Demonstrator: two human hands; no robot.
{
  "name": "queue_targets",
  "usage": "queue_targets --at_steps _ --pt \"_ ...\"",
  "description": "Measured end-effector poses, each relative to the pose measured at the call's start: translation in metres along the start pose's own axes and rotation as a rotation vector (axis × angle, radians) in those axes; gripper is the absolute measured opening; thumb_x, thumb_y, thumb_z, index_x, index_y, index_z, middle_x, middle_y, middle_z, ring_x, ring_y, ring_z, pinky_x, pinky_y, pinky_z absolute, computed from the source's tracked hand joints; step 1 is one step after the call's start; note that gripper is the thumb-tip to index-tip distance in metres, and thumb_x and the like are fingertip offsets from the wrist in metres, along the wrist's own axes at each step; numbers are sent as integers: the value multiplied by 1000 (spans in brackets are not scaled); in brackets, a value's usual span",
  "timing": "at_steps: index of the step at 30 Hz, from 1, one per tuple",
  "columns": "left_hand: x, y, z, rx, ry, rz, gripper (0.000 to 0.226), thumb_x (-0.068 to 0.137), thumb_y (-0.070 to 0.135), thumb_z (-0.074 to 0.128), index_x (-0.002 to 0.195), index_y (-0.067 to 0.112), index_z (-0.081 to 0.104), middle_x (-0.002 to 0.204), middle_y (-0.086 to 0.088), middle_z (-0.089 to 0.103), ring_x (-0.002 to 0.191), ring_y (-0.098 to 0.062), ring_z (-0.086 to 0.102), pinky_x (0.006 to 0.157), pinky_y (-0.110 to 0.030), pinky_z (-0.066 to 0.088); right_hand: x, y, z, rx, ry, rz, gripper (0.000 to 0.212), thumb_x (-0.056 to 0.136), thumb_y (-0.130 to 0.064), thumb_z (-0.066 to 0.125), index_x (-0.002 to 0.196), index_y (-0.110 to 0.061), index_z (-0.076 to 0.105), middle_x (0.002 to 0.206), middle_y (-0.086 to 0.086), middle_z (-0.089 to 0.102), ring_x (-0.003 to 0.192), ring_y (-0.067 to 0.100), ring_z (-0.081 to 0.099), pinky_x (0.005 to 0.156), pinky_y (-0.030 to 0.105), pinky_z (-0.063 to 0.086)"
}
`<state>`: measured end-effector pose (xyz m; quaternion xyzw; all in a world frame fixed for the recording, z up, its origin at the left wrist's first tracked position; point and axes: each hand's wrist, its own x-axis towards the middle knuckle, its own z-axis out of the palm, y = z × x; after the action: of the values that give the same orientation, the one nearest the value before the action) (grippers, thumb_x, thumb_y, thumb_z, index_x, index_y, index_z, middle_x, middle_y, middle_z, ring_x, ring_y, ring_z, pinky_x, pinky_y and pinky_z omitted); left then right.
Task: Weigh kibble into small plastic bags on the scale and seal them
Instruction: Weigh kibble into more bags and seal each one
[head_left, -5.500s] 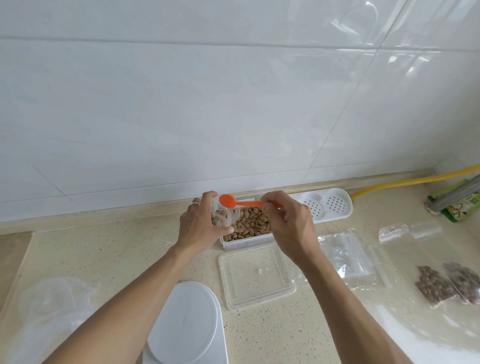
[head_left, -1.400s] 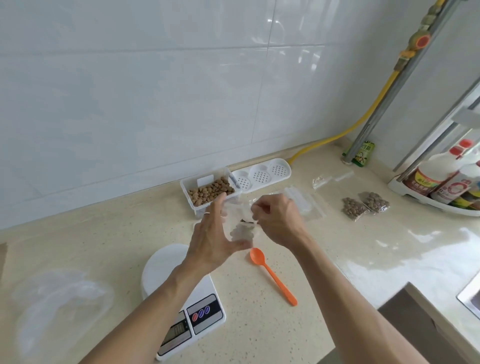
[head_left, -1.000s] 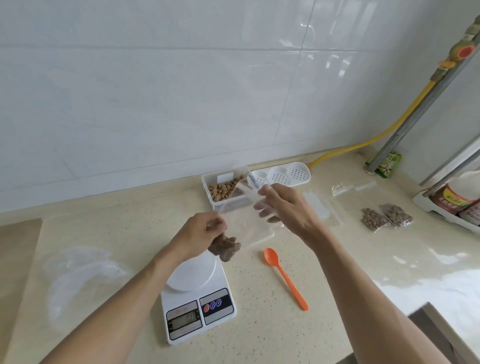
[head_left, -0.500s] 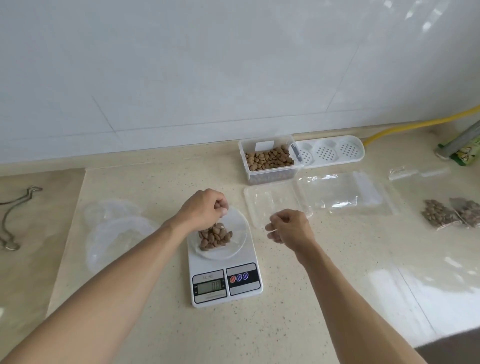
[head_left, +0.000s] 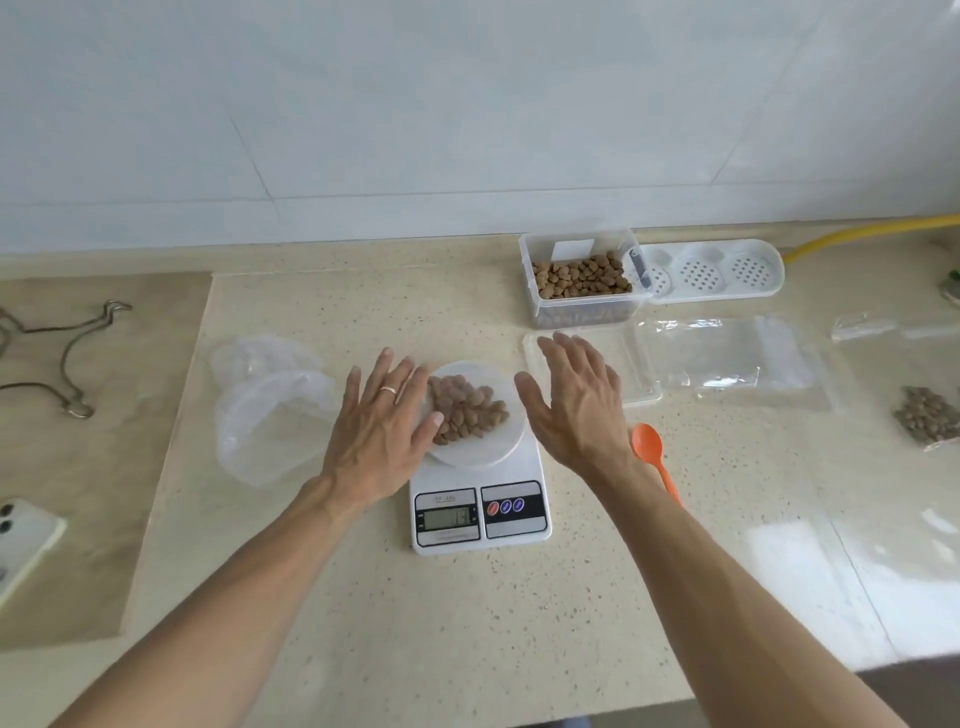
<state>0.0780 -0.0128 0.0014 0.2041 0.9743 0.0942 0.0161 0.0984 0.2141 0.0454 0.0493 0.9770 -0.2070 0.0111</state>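
While a small bag of kibble (head_left: 467, 408) lies flat on the round white platform of the scale (head_left: 480, 483), both hands hover with fingers straight and spread, gripping nothing. The left hand (head_left: 379, 421) covers the platform's left edge, its thumb tip just at the bag — whether it touches cannot be told; a ring sits on one finger. The right hand (head_left: 576, 400) is held just right of the platform, palm turned inward, apart from the bag. The scale's display (head_left: 447, 518) is lit, its digits too blurred to read.

Just behind the right hand a clear lid (head_left: 639, 379) lies flat, and beyond it stands an open tub of kibble (head_left: 582, 278) near the wall. An orange spoon (head_left: 649, 452) lies right of the scale, partly hidden by the right wrist. Empty clear bags (head_left: 727, 353) lie further right, and a filled bag (head_left: 927, 421) at the right edge. Crumpled plastic (head_left: 270, 405) sits left of the scale — well beyond it, a phone (head_left: 23, 540).
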Motion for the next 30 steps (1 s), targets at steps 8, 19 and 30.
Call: queue_targets --at_steps 8,19,30 --pt "-33 -4 13 95 -39 7 68 98 57 8 153 17 3 161 -6 12 149 -28 -7 119 -51 -2 -5 -17 12 -187 -92 -114 61 103 -50 23 156 -20 16 166 4 7 153 23 -3 122 46 -2" --pt "-32 3 19 86 -34 2 70 96 58 6 153 19 -2 162 -5 4 149 -27 -10 118 -49 -6 -6 -9 10 -201 -95 -121 64 102 -52 18 157 -19 12 166 3 5 153 22 -4 121 47 -5" --pt "12 34 5 27 -44 86 76 93 61 4 154 16 9 162 -8 9 149 -27 -7 119 -52 -3 -7 21 -3 65 -15 140 56 102 -39 43 151 -15 30 158 10 31 145 29 27 116 45 25"
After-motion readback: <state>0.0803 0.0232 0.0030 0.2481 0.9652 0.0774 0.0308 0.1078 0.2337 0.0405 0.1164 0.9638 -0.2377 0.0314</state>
